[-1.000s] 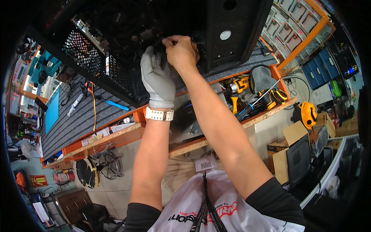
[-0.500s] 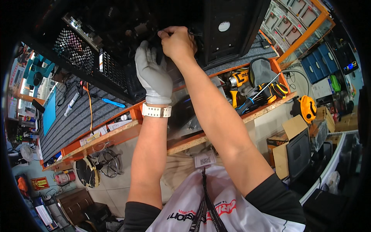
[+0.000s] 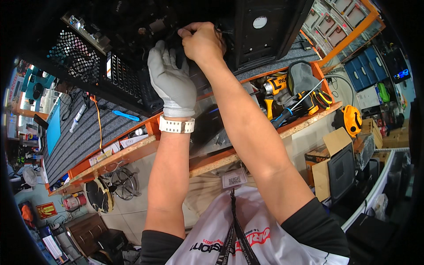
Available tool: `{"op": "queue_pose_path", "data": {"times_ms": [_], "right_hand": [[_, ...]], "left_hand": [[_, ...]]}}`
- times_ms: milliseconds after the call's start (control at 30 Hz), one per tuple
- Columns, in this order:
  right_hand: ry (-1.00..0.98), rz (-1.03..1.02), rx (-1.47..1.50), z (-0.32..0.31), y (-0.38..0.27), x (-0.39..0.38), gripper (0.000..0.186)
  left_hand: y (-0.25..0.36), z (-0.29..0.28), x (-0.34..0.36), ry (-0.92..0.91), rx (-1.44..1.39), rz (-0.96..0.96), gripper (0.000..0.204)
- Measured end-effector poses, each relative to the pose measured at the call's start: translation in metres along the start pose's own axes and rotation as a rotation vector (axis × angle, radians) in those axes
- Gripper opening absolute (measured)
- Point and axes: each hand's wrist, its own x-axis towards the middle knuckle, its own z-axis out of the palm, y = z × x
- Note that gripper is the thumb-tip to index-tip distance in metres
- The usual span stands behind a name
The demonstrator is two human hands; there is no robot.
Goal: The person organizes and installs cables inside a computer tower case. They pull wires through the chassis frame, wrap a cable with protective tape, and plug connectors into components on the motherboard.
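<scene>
A black computer case (image 3: pixel 252 46) lies open on the bench, its dark inside hard to make out. My left hand (image 3: pixel 171 84), in a grey glove, reaches into it with fingers stretched out, beside the board's parts (image 3: pixel 157 25). Just to its right, my bare right hand (image 3: pixel 204 45) has thumb and forefinger pinched together. Whatever they hold is too dark and small to tell. Dark cables show by the right hand's knuckles. Left of the hands are the case's perforated mesh panel (image 3: pixel 73 53) and slotted panel (image 3: pixel 126 77).
Below the case, a pulled-out drawer (image 3: pixel 304 117) holds a yellow drill (image 3: pixel 276 85), screwdrivers and a grey pouch. On the ribbed grey mat (image 3: pixel 84 141) lie a blue pry tool (image 3: pixel 126 115), a syringe (image 3: pixel 78 118) and an orange cable (image 3: pixel 98 119). Cartons stand at right.
Both hands have shifted slightly up and left in the picture, as has the case. My right hand keeps its pinch, and the left fingers stay stretched out.
</scene>
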Motion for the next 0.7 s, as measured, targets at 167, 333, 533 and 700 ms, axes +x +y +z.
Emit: {"op": "queue_pose_path", "data": {"times_ms": [167, 333, 533, 700], "right_hand": [[-0.004, 0.017, -0.008, 0.000, 0.001, 0.002, 0.027], [-0.012, 0.029, 0.078, 0.002, 0.006, 0.005, 0.025], [-0.082, 0.069, 0.058, -0.005, -0.001, 0.003, 0.025], [-0.082, 0.079, 0.159, 0.001, 0.010, 0.008, 0.026]], "left_hand": [[-0.003, -0.007, 0.005, -0.018, 0.009, 0.011, 0.088], [-0.004, -0.003, 0.004, -0.014, 0.009, 0.005, 0.091], [-0.005, -0.003, 0.003, -0.021, 0.037, 0.005, 0.096], [-0.007, -0.002, 0.003, -0.004, 0.039, 0.007, 0.094]]}}
